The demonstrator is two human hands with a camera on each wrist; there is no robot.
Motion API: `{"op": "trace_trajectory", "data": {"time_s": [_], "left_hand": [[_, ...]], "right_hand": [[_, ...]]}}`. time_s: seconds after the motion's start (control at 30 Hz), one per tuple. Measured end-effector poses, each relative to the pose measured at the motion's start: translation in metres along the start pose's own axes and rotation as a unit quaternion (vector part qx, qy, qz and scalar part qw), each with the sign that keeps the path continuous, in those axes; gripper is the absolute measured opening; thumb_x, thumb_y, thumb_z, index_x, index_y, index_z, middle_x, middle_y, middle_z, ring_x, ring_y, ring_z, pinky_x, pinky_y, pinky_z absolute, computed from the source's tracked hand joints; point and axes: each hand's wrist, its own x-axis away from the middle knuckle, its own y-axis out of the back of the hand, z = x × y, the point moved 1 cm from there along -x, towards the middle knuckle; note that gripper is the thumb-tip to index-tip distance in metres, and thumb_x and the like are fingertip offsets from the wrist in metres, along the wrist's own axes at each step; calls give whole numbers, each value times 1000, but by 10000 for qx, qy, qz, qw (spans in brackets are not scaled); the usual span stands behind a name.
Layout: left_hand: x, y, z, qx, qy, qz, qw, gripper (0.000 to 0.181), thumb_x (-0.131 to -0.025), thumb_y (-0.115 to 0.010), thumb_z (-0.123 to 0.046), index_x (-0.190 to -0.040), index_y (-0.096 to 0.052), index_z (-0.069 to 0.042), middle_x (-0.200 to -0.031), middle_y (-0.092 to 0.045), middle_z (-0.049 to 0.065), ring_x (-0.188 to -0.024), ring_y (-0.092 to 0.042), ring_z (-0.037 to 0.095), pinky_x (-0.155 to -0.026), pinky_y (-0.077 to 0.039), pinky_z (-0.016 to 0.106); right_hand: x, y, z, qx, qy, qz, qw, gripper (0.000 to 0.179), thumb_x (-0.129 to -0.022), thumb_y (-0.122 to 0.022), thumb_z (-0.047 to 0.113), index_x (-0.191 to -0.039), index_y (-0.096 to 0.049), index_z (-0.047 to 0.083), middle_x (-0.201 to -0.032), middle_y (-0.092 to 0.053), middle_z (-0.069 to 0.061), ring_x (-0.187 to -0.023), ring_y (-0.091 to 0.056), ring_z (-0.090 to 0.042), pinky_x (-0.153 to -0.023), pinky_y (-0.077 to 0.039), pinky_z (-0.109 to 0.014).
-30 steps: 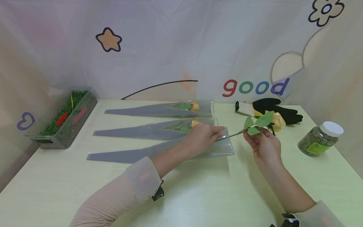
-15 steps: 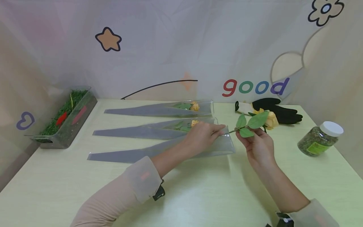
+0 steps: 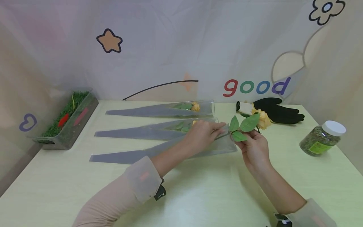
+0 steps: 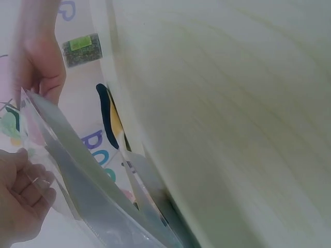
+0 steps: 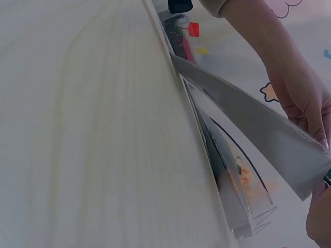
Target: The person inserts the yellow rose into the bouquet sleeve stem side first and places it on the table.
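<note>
My right hand (image 3: 255,148) holds a yellow artificial rose (image 3: 264,119) by its upper stem, just below the bloom. Green leaves (image 3: 249,123) stand out over the fingers. The stem runs leftward into the mouth of the nearest clear-and-grey flower sleeve (image 3: 122,156). At that mouth my left hand (image 3: 202,135) pinches the sleeve's upper film; in the left wrist view its fingers (image 4: 31,188) curl at the clear edge. Two more sleeves lie behind: the far one (image 3: 136,112) and the middle one (image 3: 124,132), each with a yellow rose inside. The lower stem is partly hidden by my left hand.
A clear bin (image 3: 63,143) with artificial grass and a red piece stands at the left table edge. Black work gloves (image 3: 279,110) lie at the back right. A white-lidded jar (image 3: 321,138) of dried green bits stands at the right. A printed cloth hangs behind.
My right hand has moved left with the rose, and more of its stem is inside the near sleeve. My left hand stays nearly in place at the sleeve's mouth.
</note>
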Motion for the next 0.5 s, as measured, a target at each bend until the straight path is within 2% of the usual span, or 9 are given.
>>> {"op": "trace_trajectory", "data": {"time_s": [0.3,0.5], "left_hand": [[-2,2,0,52,3,-28,10000,30,-91,-59,-23,-117,-65,-8,-50,-47,-5,-44,-35,6,-45,-27,17],[-3,3,-1,0,29,-49,10000,31,-91,-59,-24,-118,-65,-9,-49,-45,-4,-43,-34,6,-45,-26,17]], "right_hand": [[1,-3,1,150,-68,127,9998,20,-91,-51,-6,-92,-65,9,-95,-64,-1,-89,-62,-7,-80,-48,-23],[3,-4,2,327,52,214,9992,24,-91,-51,-5,-89,-69,11,-96,-66,-1,-90,-63,-9,-80,-48,-24]]}}
